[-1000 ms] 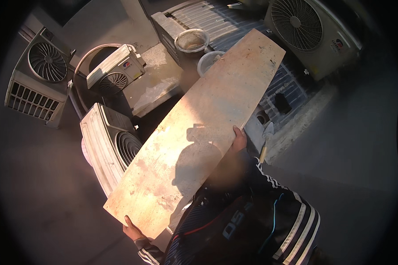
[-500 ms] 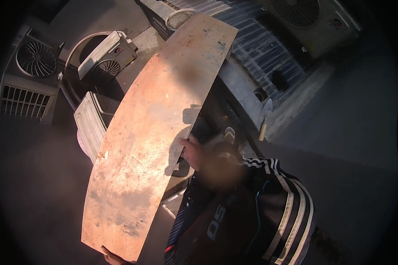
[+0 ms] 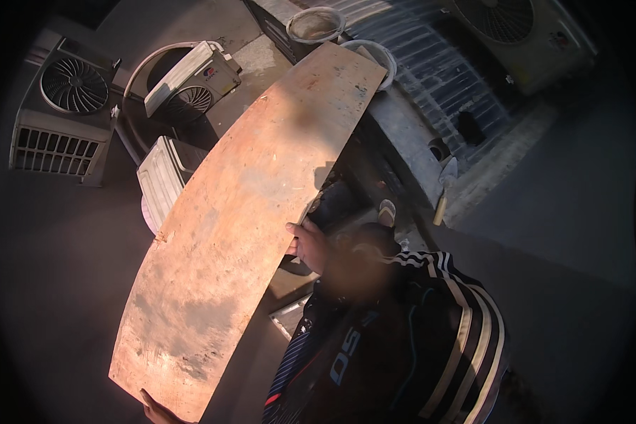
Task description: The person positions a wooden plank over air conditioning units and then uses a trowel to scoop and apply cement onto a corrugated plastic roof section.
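Observation:
A long, weathered wooden board (image 3: 226, 226) with dark stains runs diagonally across the view, its far end raised toward the upper right. My right hand (image 3: 308, 245) grips the board's right edge near the middle, thumb on the top face and fingers around the edge. Down at the near end, my left hand (image 3: 157, 410) holds the bottom edge, its thumb over the face and the other fingers hidden beneath. My right arm wears a dark sleeve with white stripes (image 3: 466, 318).
Outdoor air-conditioner units (image 3: 74, 85) stand at the left, with another unit (image 3: 502, 28) at the upper right. Beyond the board's far end are buckets (image 3: 316, 25). A trowel (image 3: 446, 185) lies on the ledge to the right, beside corrugated sheeting (image 3: 438, 78).
The board's near end and my left hand have shifted left. Its far end has dropped lower in view, uncovering the buckets. Both hands keep their hold.

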`<state>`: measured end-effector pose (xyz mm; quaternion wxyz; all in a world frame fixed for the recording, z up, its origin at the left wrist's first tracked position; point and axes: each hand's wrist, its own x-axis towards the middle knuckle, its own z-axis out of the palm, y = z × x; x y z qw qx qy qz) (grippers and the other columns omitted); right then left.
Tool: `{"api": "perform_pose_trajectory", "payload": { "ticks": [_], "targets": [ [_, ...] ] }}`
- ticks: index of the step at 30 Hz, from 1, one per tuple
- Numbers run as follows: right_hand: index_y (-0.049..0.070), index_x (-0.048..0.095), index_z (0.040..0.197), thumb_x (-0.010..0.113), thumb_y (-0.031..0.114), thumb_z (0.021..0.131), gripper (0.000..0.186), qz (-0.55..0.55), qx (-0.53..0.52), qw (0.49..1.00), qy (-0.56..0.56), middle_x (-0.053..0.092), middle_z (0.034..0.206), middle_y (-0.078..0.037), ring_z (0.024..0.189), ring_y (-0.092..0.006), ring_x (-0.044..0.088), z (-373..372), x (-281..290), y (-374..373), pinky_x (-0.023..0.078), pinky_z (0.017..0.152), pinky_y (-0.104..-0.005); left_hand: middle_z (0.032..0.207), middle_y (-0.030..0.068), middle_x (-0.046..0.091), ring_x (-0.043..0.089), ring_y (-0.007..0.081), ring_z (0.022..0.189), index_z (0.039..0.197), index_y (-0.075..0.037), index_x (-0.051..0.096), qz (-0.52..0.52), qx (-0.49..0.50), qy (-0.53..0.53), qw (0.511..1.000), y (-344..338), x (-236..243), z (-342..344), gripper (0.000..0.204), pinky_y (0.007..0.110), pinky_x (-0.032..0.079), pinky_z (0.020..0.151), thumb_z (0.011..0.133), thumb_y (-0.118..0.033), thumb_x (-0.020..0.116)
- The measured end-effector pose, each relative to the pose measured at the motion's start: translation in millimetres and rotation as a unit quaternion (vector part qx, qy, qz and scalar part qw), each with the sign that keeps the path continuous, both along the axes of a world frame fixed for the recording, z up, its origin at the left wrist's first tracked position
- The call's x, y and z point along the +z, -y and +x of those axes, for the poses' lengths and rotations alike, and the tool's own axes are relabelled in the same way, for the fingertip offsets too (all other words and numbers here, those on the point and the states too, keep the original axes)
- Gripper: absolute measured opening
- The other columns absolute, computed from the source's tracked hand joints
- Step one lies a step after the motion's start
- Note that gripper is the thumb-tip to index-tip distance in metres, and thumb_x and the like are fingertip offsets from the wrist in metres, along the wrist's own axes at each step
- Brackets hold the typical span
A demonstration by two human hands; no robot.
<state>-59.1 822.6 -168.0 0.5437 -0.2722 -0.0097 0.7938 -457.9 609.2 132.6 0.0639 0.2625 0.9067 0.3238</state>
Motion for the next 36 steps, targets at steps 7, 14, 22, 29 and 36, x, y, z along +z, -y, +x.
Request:
{"api": "perform_pose_trajectory", "payload": {
  "ticks": [7, 14, 22, 29, 36],
  "targets": [
    [0.003, 0.024, 0.141, 0.047, 0.016, 0.098, 0.051, 0.044, 0.043, 0.998, -0.003, 0.043, 0.139, -0.018, 0.121, -0.0337, 0.053, 16, 8, -1, 0.047, 0.097, -0.0460, 0.125, 0.0230, 0.055, 0.059, 0.0308, 0.105, 0.129, 0.010, 0.049, 0.033, -0.019, 0.054, 0.998, -2, 16, -7, 0.072, 0.039, 0.048, 0.089, 0.092, -0.053, 0.051],
    [0.003, 0.024, 0.140, 0.048, 0.019, 0.098, 0.051, 0.107, 0.031, 0.993, -0.048, 0.044, 0.136, -0.020, 0.117, -0.0320, 0.055, 18, 5, -2, 0.050, 0.093, -0.0429, 0.119, 0.0201, 0.057, 0.058, 0.0282, 0.100, 0.130, 0.010, 0.048, -0.067, -0.104, -0.083, 0.989, 10, 59, -48, 0.062, 0.037, 0.046, 0.090, 0.097, -0.042, 0.047],
    [0.006, 0.023, 0.143, 0.044, 0.012, 0.099, 0.049, 0.150, -0.003, 0.986, -0.074, 0.044, 0.138, -0.018, 0.122, -0.0338, 0.052, 39, 12, 3, 0.048, 0.097, -0.0466, 0.147, 0.0172, 0.039, 0.036, 0.0247, 0.137, 0.139, 0.003, 0.041, -0.012, -0.114, -0.047, 0.992, -10, 66, -59, 0.054, 0.036, 0.025, 0.112, 0.099, -0.033, 0.043],
    [0.008, 0.029, 0.140, 0.045, 0.008, 0.098, 0.045, 0.145, -0.001, 0.984, -0.106, 0.048, 0.134, -0.017, 0.121, -0.0320, 0.053, 26, 10, 3, 0.048, 0.097, -0.0472, 0.143, 0.0185, 0.043, 0.040, 0.0245, 0.134, 0.138, 0.000, 0.046, -0.094, -0.174, -0.158, 0.967, 20, 98, -101, 0.049, 0.035, 0.028, 0.111, 0.101, -0.031, 0.036],
    [0.008, 0.030, 0.138, 0.049, 0.008, 0.095, 0.047, 0.114, -0.006, 0.990, -0.078, 0.050, 0.131, -0.016, 0.118, -0.0306, 0.055, 29, 21, 4, 0.048, 0.095, -0.0475, 0.145, 0.0188, 0.040, 0.039, 0.0255, 0.134, 0.139, -0.002, 0.045, -0.073, -0.152, -0.139, 0.976, 11, 86, -90, 0.050, 0.035, 0.026, 0.112, 0.101, -0.033, 0.036]
  ]
}}
